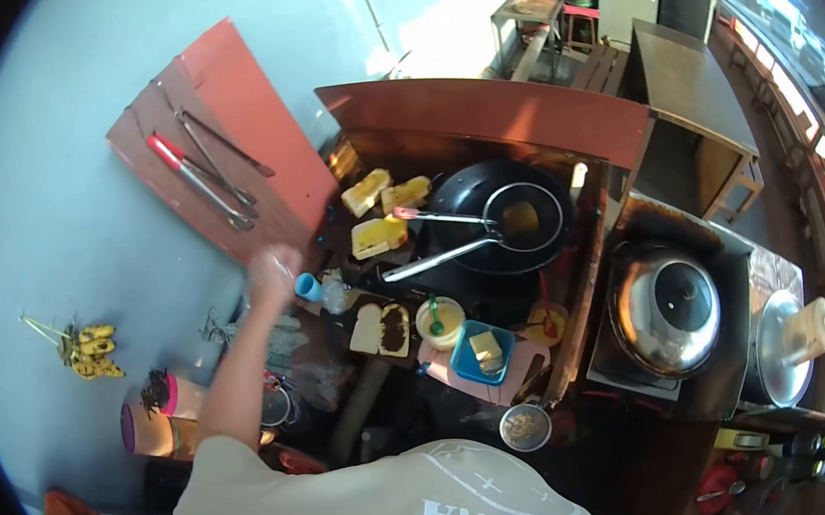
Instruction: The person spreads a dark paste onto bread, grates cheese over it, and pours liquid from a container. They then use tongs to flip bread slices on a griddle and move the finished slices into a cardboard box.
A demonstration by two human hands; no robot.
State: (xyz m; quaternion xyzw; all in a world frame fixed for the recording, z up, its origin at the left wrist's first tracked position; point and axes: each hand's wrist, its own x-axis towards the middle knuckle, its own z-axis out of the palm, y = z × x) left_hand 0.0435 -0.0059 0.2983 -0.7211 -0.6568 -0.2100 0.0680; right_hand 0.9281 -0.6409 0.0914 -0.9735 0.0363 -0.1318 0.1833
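Note:
My left hand (272, 276) reaches out past the left side of the worktop, its fingers curled closed and blurred. A thin pale streak shows at the fingers; what they hold I cannot make out. Just right of the hand are a blue cup (308, 288) and a clear plastic bag (334, 297). Nearby lie two bread slices, one plain (367, 330) and one with dark spread (395, 330). Further back are several yellow-topped bread slices (378, 236). My right hand is out of view.
A black wok (461, 190) holds a strainer (441, 258) and tongs (443, 217). Nearer stand a tub of yellow spread (441, 323) and a blue container (486, 370) with butter (485, 346). A lidded pot (666, 316) is right; tongs (199, 182) hang left.

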